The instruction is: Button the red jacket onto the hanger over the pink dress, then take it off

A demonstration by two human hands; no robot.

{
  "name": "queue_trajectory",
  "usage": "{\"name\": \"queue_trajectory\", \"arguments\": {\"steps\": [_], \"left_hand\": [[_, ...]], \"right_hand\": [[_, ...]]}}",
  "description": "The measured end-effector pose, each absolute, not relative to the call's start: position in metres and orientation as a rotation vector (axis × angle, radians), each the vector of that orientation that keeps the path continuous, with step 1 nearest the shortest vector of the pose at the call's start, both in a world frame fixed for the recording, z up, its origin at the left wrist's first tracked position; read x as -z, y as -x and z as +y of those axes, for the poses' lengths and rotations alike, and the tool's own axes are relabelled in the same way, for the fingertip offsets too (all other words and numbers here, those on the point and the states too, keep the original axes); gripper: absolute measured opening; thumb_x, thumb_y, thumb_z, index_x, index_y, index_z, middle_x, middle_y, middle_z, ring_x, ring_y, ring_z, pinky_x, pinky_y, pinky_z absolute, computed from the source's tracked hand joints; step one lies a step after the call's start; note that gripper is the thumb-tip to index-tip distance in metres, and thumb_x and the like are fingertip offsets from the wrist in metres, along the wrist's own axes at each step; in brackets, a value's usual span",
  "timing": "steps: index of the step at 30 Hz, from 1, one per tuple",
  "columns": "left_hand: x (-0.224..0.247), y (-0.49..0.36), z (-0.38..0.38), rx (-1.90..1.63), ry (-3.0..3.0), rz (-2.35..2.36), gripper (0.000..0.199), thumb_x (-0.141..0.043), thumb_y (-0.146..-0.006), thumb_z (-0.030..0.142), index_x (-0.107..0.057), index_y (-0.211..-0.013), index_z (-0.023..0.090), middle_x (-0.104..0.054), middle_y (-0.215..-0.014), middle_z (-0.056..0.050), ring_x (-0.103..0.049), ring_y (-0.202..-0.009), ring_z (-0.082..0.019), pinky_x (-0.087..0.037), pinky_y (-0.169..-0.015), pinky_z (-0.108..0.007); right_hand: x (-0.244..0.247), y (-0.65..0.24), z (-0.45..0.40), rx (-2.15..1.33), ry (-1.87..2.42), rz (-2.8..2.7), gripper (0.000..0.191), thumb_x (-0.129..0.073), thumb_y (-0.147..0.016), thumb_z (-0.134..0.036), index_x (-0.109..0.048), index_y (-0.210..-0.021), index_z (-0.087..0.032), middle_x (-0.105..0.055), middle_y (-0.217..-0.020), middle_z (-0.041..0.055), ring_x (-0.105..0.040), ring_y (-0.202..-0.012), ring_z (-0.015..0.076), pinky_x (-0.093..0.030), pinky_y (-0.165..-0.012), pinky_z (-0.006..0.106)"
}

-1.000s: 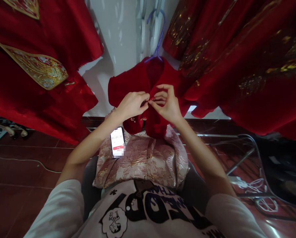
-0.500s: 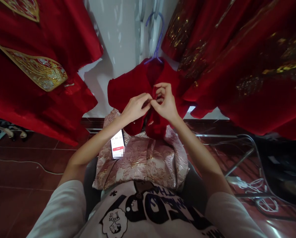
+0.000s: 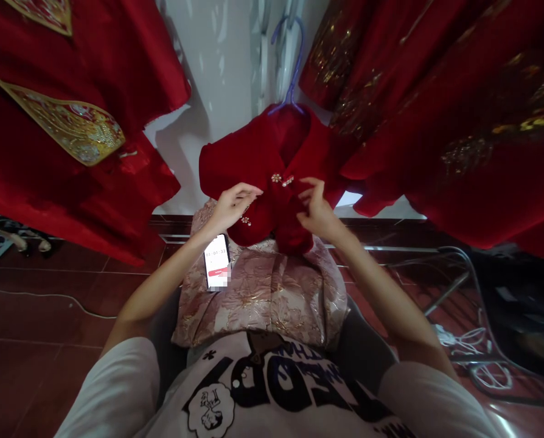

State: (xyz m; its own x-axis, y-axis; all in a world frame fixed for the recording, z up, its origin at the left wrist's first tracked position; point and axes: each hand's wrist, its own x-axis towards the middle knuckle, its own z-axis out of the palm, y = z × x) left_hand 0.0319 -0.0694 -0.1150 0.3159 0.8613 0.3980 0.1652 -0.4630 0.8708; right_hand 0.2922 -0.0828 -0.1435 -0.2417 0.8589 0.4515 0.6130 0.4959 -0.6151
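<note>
A small red jacket point(image 3: 240, 155) hangs in front of me on a purple hanger point(image 3: 294, 67). Two jewelled clasps, a flower-shaped one point(image 3: 276, 178) and a longer one point(image 3: 288, 181), sit side by side at the upper front. Lower down, another jewelled clasp point(image 3: 246, 221) shows on the left front panel. My left hand point(image 3: 235, 204) is open over that panel, just above the lower clasp. On the other side, my right hand point(image 3: 316, 210) is open with fingers apart and slightly blurred, near the right front panel. Neither hand holds anything.
A phone point(image 3: 217, 261) showing a timer lies on the pink brocade cloth point(image 3: 272, 292) across my lap. Red embroidered garments point(image 3: 84, 128) hang at left, with more red sequinned garments point(image 3: 390, 134) at right. A metal-framed black chair point(image 3: 518, 304) and white cables point(image 3: 463, 337) are at right.
My hands were together, pinching at the upper front of the jacket. They have let go and moved apart, left and right and slightly down, so the upper clasps now show.
</note>
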Motion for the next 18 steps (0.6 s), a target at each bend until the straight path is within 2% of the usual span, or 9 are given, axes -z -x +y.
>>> {"name": "queue_trajectory", "arguments": {"steps": [3, 6, 9, 13, 18], "left_hand": [[0.13, -0.014, -0.06, -1.255, -1.867, 1.073, 0.014, -0.06, -0.095, 0.013, -0.07, -0.103, 0.018, -0.077, -0.112, -0.006, -0.073, -0.104, -0.014, -0.06, -0.096, -0.031], [0.143, -0.006, -0.056, -1.177, -1.86, 1.098, 0.016, -0.059, -0.095, 0.014, -0.069, -0.106, 0.017, -0.076, -0.118, -0.008, -0.073, -0.105, -0.015, -0.061, -0.094, -0.031], [0.147, -0.009, -0.06, -1.101, -1.894, 1.101, 0.021, -0.061, -0.094, 0.017, -0.068, -0.114, 0.017, -0.074, -0.126, -0.009, -0.073, -0.106, -0.015, -0.062, -0.093, -0.031], [0.144, -0.016, -0.067, -1.065, -1.956, 1.138, 0.031, -0.061, -0.094, 0.018, -0.067, -0.125, 0.016, -0.074, -0.127, -0.011, -0.073, -0.108, -0.017, -0.062, -0.093, -0.03], [0.137, -0.022, -0.074, -1.02, -1.993, 1.267, 0.033, -0.059, -0.092, 0.009, -0.07, -0.122, 0.015, -0.074, -0.128, -0.011, -0.075, -0.103, -0.017, -0.063, -0.091, -0.028]], "right_hand": [[0.134, -0.324, -0.087, -0.383, 1.418, -1.91, 0.057, -0.054, -0.074, -0.016, -0.042, -0.13, -0.019, -0.06, -0.088, 0.0038, -0.058, -0.071, 0.02, -0.053, -0.074, 0.041], [0.118, -0.345, -0.087, -0.214, 1.432, -1.791, 0.043, -0.057, -0.079, -0.021, -0.049, -0.122, -0.021, -0.063, -0.09, 0.0045, -0.061, -0.074, 0.0195, -0.053, -0.074, 0.038], [0.096, -0.351, -0.086, -0.073, 1.341, -1.722, 0.04, -0.061, -0.082, -0.023, -0.054, -0.121, -0.022, -0.065, -0.096, 0.0063, -0.063, -0.081, 0.02, -0.055, -0.076, 0.038], [0.069, -0.334, -0.095, -0.035, 1.163, -1.706, 0.038, -0.061, -0.088, -0.028, -0.056, -0.126, -0.024, -0.065, -0.099, 0.0062, -0.065, -0.083, 0.0199, -0.057, -0.076, 0.04], [0.065, -0.29, -0.115, -0.333, 1.019, -1.937, 0.039, -0.063, -0.091, -0.032, -0.053, -0.127, -0.024, -0.065, -0.095, 0.0032, -0.061, -0.07, 0.0145, -0.054, -0.062, 0.03]]}}
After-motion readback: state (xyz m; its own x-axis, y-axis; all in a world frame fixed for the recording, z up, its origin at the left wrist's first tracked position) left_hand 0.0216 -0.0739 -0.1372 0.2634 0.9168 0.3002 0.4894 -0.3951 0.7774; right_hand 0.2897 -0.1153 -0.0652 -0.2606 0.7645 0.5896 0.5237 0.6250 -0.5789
